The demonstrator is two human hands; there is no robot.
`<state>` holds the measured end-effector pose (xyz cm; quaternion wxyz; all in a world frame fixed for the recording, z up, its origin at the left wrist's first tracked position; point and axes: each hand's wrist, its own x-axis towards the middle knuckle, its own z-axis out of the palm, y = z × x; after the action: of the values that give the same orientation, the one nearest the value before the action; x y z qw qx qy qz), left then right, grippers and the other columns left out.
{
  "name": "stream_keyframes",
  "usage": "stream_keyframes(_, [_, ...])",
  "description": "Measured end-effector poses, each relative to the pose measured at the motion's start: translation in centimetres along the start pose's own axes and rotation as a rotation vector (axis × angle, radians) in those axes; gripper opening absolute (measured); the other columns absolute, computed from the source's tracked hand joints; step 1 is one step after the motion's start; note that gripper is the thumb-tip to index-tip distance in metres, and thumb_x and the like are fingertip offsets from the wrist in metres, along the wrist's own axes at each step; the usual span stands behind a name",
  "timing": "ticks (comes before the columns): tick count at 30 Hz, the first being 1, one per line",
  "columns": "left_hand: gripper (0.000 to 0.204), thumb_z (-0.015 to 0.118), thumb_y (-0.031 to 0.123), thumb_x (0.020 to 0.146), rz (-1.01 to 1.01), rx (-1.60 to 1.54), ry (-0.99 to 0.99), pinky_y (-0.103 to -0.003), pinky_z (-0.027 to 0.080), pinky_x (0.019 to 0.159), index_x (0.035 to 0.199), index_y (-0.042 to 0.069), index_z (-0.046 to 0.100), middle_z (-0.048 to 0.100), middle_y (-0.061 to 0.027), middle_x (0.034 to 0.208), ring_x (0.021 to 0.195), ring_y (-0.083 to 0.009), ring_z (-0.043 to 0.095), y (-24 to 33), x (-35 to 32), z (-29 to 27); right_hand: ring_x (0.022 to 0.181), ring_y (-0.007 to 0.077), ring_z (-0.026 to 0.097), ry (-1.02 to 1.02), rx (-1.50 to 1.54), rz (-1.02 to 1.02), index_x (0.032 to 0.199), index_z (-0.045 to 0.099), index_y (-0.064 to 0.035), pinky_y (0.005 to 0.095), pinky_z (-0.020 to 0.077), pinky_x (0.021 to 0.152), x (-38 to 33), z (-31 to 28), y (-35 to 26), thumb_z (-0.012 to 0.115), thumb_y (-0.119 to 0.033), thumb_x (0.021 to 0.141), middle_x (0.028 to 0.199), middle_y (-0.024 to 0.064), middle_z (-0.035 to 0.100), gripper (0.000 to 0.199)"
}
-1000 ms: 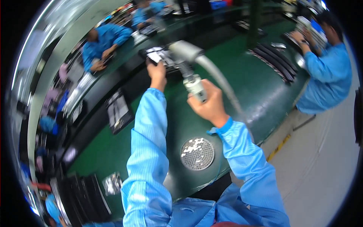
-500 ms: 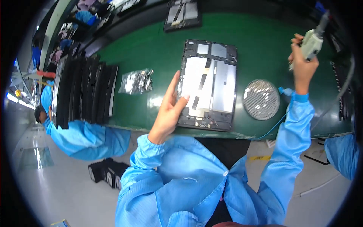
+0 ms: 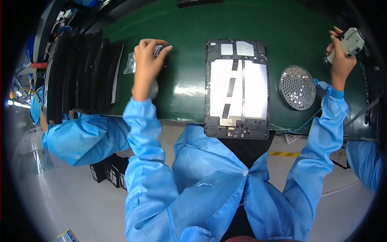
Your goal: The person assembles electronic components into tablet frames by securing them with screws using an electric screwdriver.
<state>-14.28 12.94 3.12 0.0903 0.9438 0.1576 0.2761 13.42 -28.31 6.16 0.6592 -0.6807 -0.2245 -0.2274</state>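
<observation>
Evenly bright at the center, black and bowed at the rim.
White glare pools left of center on the green table (image 3: 181, 48); the opened tablet (image 3: 237, 89) gleams white, in crisp focus. Small lamps (image 3: 9, 102) flare at the far left edge, while the upper left turns dim.

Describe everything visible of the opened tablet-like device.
The tablet-like device is a thin rectangle lying flat on the green bench, insides up, its long sides running near to far. A dark, plastic-looking frame surrounds silvery panels, with a narrow dark lengthwise strip and three short black pieces. Two pale patches sit near its far end. Its near end seems to overhang the edge, and only the bench touches it.
</observation>
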Motion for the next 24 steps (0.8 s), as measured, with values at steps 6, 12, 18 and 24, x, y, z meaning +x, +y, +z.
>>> stream_keyframes(6, [0.025,0.08,0.021,0.085,-0.124,-0.205,-0.555,-0.032,0.051,0.086,0.096,0.001,0.069,0.064,-0.008,0.099,0.097,-0.0189,0.064,-5.6,5.6,1.5,0.06,0.0093,0.06,0.0,-0.015,-0.037,0.114,0.07,0.003,0.024,0.0459,0.053,-0.1,-0.9,0.5,0.067,-0.004,0.089,0.1,0.0096,0.073,0.027])
stream_keyframes(12, [0.017,0.075,0.014,0.088,-0.036,-0.362,-0.453,-0.032,0.046,0.097,0.095,0.0,0.066,0.069,-0.0129,0.116,0.11,-0.0187,0.062,-6.3,5.4,-1.8,0.049,0.0097,0.057,-0.085,0.195,0.186,0.104,0.067,0.0055,0.024,0.0447,0.043,-2.8,1.2,-4.5,0.063,0.0,0.083,0.08,0.0063,0.068,0.022])
stream_keyframes(18, [0.022,0.066,0.013,0.097,-0.142,-0.632,0.06,-0.027,0.048,0.096,0.114,-0.002,0.067,0.07,-0.0089,0.115,0.108,-0.0148,0.064,-5.3,5.5,-1.6,0.049,0.0115,0.056,-0.275,0.372,0.263,0.108,0.063,0.0079,0.0247,0.0453,0.044,-6.0,0.0,-7.7,0.062,0.002,0.08,0.089,0.0111,0.069,0.029])
stream_keyframes(24, [0.029,0.066,0.014,0.098,-0.075,-0.728,0.374,-0.026,0.053,0.088,0.121,-0.003,0.066,0.071,-0.0079,0.109,0.098,-0.0129,0.067,4.6,6.0,2.2,0.048,0.0132,0.054,-0.381,0.467,0.388,0.111,0.06,0.0085,0.0246,0.0457,0.045,-8.2,0.8,-9.2,0.061,0.001,0.08,0.091,0.0175,0.069,0.032])
